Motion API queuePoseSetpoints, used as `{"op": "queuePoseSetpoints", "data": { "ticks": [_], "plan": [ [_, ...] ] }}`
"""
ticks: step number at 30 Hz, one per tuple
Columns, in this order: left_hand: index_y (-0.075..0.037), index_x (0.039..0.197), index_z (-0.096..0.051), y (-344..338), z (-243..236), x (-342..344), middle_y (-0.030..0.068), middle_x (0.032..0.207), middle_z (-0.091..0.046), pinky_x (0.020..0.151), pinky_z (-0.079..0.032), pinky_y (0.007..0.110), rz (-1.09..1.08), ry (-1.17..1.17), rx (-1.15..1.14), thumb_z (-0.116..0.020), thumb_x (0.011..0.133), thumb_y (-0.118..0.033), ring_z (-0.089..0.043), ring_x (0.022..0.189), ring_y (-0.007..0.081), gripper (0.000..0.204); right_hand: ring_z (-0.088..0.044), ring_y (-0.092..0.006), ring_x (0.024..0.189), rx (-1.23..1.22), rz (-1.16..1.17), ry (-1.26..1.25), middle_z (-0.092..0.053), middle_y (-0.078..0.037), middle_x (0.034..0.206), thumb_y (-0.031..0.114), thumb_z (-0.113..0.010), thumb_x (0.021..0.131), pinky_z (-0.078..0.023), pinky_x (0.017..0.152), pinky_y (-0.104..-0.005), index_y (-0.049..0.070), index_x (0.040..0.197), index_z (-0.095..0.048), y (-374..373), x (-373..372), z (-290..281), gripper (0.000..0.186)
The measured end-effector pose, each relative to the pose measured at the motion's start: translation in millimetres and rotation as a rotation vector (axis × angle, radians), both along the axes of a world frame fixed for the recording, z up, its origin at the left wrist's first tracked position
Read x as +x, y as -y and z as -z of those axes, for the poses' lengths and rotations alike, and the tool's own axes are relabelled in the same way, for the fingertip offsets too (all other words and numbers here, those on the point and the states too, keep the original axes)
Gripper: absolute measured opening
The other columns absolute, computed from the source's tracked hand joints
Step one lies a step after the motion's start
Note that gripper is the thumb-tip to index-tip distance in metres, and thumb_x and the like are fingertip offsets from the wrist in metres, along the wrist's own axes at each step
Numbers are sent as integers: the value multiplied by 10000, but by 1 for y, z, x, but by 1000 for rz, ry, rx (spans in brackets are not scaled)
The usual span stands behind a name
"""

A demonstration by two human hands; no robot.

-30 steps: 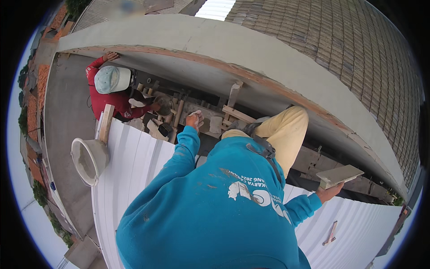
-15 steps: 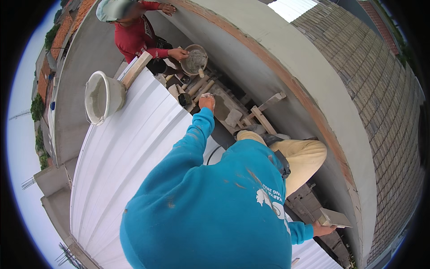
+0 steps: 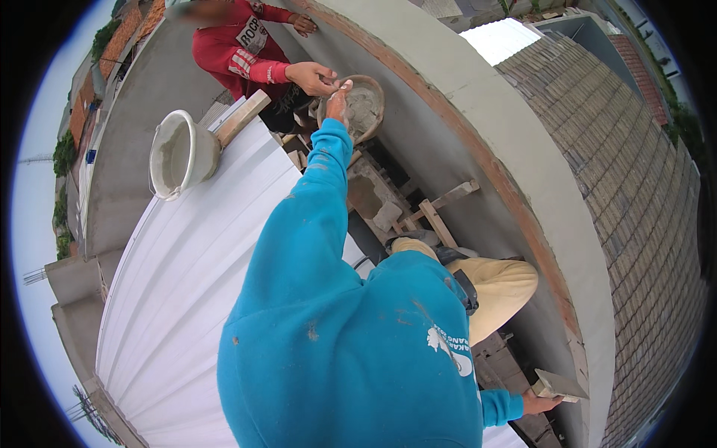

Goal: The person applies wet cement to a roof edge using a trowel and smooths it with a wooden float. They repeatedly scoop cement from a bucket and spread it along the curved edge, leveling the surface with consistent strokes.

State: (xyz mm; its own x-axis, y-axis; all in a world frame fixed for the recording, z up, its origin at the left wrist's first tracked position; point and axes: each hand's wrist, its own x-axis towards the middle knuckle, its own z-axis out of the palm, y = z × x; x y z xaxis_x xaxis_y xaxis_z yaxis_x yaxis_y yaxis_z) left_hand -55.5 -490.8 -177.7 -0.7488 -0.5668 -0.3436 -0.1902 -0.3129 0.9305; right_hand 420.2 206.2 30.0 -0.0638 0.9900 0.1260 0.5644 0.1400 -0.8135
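Observation:
My left hand (image 3: 338,107) is stretched far forward, its fingers closed at the left rim of a round mortar bucket (image 3: 366,108). Whether they hold the rim or the handle cannot be made out. Grey wet mortar fills part of this bucket. A co-worker's hand (image 3: 312,78) meets my fingertips at the same edge. Low on the right, my right hand (image 3: 539,404) grips a flat, pale board like a plastering float (image 3: 560,386), close to the grey wall.
A whitish bucket (image 3: 191,157) stands on white corrugated roofing (image 3: 216,246) beside a timber piece (image 3: 243,118). A plastered wall (image 3: 478,201) curves along my right. Wooden scaffold pieces (image 3: 437,222) and a mortar-smeared board (image 3: 367,196) lie below. The co-worker in red (image 3: 246,48) is ahead.
My left hand has moved forward from above the planks to the mortar bucket. The bucket has shifted right. The co-worker leans closer. My right hand still holds the float.

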Motion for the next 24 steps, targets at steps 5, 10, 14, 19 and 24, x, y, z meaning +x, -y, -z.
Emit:
{"op": "queuePoseSetpoints", "data": {
  "ticks": [5,10,14,19,24],
  "plan": [
    [-125,1264,-527,-22,-35,2,53,1020,-481,798,-489,439,-30,-116,313,-688,850,-352,-543,837,209,498,-556,-285,1190,-82,182,-189,-504,-122,1364,326,-457,967,-495,966,-392,69,1414,-459,13,5,-39,516],
    [-129,1060,-571,-49,-149,31,-15,770,-369,648,-467,396,-39,-46,251,-641,895,-282,-396,619,138,235,-614,-313,1127,28,131,-127,-571,-126,1331,209,-581,887,-542,912,-415,124,1416,-469,-89,116,-17,547],
    [-114,857,-530,-57,-226,44,-68,616,-344,555,-377,312,37,-151,266,-651,896,-240,-354,515,99,179,-477,-380,1245,507,-76,33,-497,-228,1350,569,-615,872,-384,1060,-477,-25,1373,-441,-176,225,27,796],
    [-74,796,-499,-29,-303,111,-81,551,-336,461,-289,239,125,-273,346,-648,908,-237,-327,459,61,247,-546,-304,1169,277,171,-298,-577,-222,1264,428,-531,977,-408,1030,-445,-14,1334,-522,-150,188,-25,569],
    [-31,878,-566,-30,-351,168,-88,578,-355,430,-228,200,121,-285,183,-672,902,-293,-301,469,27,283,-557,-286,1112,299,120,-246,-594,-203,1228,385,-522,985,-427,985,-428,-4,1321,-542,-137,137,-41,514]
  ]
}}
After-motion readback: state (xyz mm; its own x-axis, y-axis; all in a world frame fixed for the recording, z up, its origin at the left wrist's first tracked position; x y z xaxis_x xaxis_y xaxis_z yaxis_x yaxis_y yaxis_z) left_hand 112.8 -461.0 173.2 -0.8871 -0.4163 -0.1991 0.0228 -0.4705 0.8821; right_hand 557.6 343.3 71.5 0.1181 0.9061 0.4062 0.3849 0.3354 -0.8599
